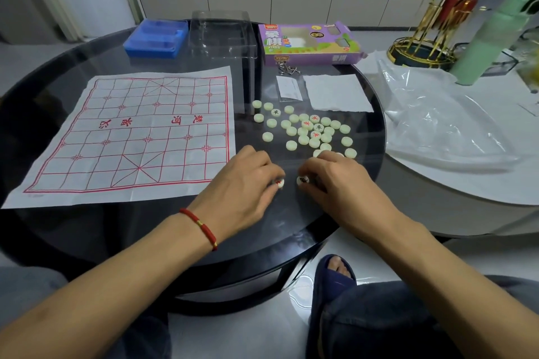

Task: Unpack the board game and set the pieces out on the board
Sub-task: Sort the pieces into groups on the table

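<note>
Round dark glass table [87, 230]: bearing surface for all items below, glossy and likely slick under small discs. Paper board [128, 136]: thin creased sheet printed with a red grid, lying flat on the table's left half, no pieces on it yet; judged very light and apt to slide or wrinkle if nudged, so pieces are best lowered straight down. Purple game box [309, 43]: at the far edge, with a clear plastic lid [224, 37] and a blue tray [156, 37] to its left. Heap of pieces [306, 129]: pale round discs scattered right of the board, most face-down, a few showing red or black characters; judged small, hard, light and smooth, best pinched at the rim between thumb and fingertip. Left hand [242, 183]: fingers curled, pinching a red-marked piece [280, 182] near the board's lower right corner. Right hand [335, 180]: fingers curled, pinching a black-marked piece [302, 180] just beside the other. Sorting appears under way; placement not yet begun.
</note>
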Demonstrator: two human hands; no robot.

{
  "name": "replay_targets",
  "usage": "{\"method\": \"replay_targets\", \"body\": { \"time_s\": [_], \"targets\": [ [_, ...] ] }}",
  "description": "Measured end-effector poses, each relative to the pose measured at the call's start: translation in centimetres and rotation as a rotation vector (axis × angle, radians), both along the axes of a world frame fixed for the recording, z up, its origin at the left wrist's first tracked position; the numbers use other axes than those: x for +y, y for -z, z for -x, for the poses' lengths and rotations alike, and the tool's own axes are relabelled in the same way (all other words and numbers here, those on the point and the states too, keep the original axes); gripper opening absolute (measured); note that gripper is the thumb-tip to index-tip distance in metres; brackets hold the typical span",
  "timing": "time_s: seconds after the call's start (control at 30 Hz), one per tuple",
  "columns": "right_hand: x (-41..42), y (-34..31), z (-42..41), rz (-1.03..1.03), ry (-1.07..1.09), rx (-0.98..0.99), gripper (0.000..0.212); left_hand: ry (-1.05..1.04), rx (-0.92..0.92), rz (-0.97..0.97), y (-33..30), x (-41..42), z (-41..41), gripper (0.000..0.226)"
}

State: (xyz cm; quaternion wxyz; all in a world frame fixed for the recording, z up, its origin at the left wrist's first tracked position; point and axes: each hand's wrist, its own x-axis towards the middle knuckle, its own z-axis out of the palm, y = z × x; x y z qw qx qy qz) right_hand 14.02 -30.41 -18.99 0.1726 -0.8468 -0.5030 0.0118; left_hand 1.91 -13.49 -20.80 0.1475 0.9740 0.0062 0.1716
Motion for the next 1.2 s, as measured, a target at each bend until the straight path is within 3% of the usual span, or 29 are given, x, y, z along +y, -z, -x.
{"method": "replay_targets", "body": {
  "time_s": [0.1, 0.43, 0.6, 0.8, 1.0, 1.13, 1.2],
  "targets": [
    [0.1, 0.0, -0.4, -0.012, 0.008, 0.007, 0.015, 0.029, 0.01, 0.0, -0.4, -0.8, 0.2, 0.003],
    [4.5, -0.8, -0.8, -0.022, 0.012, -0.001, 0.022, 0.014, 0.029, 0.103, -0.1, -1.7, 1.7, 0.008],
    [2.1, -1.3, -3.3, 0.043, 0.188, -0.185, 0.013, 0.023, 0.031, 0.105, -0.2, -1.8, 1.9, 0.007],
    [1.4, -0.4, -2.8, 0.037, 0.172, -0.15, 0.015, 0.01, 0.046, 0.147, -0.2, -1.6, 1.9, 0.009],
    [0.8, -0.8, -0.7, -0.006, 0.023, -0.015, 0.005, 0.001, 0.03, 0.157, -0.1, -1.5, 1.9, 0.009],
    [0.4, -1.6, -2.0, -0.033, 0.12, 0.259, 0.005, 0.01, 0.023, 0.158, -0.1, -1.6, 1.9, 0.008],
    [0.3, -1.5, -2.5, 0.018, 0.141, 0.307, 0.008, 0.015, 0.019, 0.136, -0.1, -1.6, 1.9, 0.007]
  ]
}}
